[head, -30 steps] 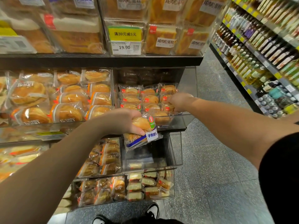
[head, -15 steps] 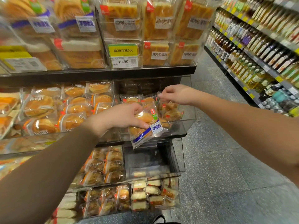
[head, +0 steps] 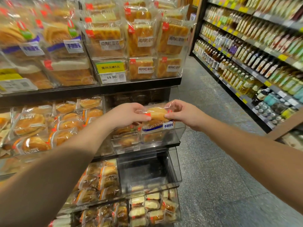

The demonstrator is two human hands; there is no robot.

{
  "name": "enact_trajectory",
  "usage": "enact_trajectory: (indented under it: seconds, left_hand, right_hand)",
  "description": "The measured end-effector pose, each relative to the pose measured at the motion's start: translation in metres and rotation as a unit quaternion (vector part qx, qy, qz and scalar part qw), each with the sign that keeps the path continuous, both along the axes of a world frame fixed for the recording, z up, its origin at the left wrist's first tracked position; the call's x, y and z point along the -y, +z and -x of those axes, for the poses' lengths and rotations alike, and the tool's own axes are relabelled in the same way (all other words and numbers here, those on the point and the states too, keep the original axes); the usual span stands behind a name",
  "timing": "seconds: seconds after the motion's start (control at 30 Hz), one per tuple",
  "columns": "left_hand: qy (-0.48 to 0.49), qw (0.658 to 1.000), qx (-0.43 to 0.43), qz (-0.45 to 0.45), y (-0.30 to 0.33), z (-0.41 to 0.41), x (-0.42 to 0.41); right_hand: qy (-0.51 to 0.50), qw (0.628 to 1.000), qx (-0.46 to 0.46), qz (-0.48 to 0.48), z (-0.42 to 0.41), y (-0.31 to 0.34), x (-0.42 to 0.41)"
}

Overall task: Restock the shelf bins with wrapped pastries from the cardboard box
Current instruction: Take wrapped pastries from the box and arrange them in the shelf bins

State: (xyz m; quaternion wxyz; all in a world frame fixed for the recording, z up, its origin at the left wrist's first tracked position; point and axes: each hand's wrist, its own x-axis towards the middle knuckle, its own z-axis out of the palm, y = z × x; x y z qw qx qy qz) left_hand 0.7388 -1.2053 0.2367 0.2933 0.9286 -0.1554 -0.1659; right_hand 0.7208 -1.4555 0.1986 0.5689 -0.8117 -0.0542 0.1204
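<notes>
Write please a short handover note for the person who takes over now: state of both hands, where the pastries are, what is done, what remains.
Left hand: grip shut on the left end of the wrapped pastry.
Right hand: grip shut on its right end.
The pastry is held over the clear bin at the right end of the middle shelf, not yet released.
Done: that bin already holds several wrapped pastries.
Left: set this one into the bin and let go. The clear bin below looks nearly empty. The cardboard box is not in view.

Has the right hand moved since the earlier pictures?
Yes. The right hand has left the clear bin and come left to grip the wrapped bread, with the left hand.
</notes>
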Motion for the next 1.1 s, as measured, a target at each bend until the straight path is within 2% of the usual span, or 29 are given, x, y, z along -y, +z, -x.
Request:
enact_trajectory:
  seconds: [0.13,0.2,0.23,0.3,0.37,0.47,0.57,0.63,0.7,0.77,0.83,0.93,1.1]
  left_hand:
    - [0.01,0.999,0.037,0.025,-0.003,-0.003,0.014]
    - [0.003,0.999,0.05,0.015,-0.002,-0.006,0.022]
    - [-0.001,0.998,0.059,0.005,-0.001,-0.006,0.025]
    - [-0.017,0.997,0.071,-0.012,0.002,-0.009,0.032]
    - [-0.031,0.996,0.081,-0.016,0.004,-0.012,0.039]
    - [-0.033,0.996,0.078,0.001,0.004,-0.017,0.043]
    - [-0.021,0.998,0.029,0.052,-0.005,-0.022,0.036]
    - [-0.01,0.998,-0.01,0.064,-0.019,-0.027,0.028]
    - [-0.048,0.998,-0.022,-0.016,-0.036,-0.033,0.026]
    - [-0.114,0.986,-0.016,-0.122,-0.054,-0.039,0.031]
    - [-0.154,0.97,-0.014,-0.19,-0.07,-0.046,0.038]
    - [-0.188,0.949,-0.005,-0.251,-0.087,-0.055,0.041]
    - [-0.234,0.928,0.037,-0.288,-0.106,-0.063,0.037]
  right_hand:
    - [0.002,0.999,-0.037,-0.017,0.001,0.005,0.01]
    - [0.022,0.998,-0.011,0.056,-0.002,0.023,0.015]
    - [0.04,0.99,0.026,0.134,-0.005,0.036,0.018]
    - [0.104,0.944,0.093,0.301,-0.015,0.059,0.017]
    - [0.186,0.893,0.075,0.403,-0.026,0.073,0.008]
    - [0.26,0.854,0.031,0.451,-0.039,0.071,-0.005]
    - [0.248,0.849,0.042,0.464,-0.05,0.068,-0.003]
    - [0.221,0.827,0.052,0.514,-0.058,0.07,0.001]
    - [0.214,0.792,0.037,0.571,-0.063,0.071,0.0]
    - [0.226,0.753,0.034,0.618,-0.066,0.071,-0.007]
    - [0.245,0.709,0.049,0.659,-0.067,0.072,-0.02]
    - [0.278,0.647,0.045,0.709,-0.068,0.068,-0.044]
    - [0.308,0.585,0.051,0.749,-0.069,0.048,-0.07]
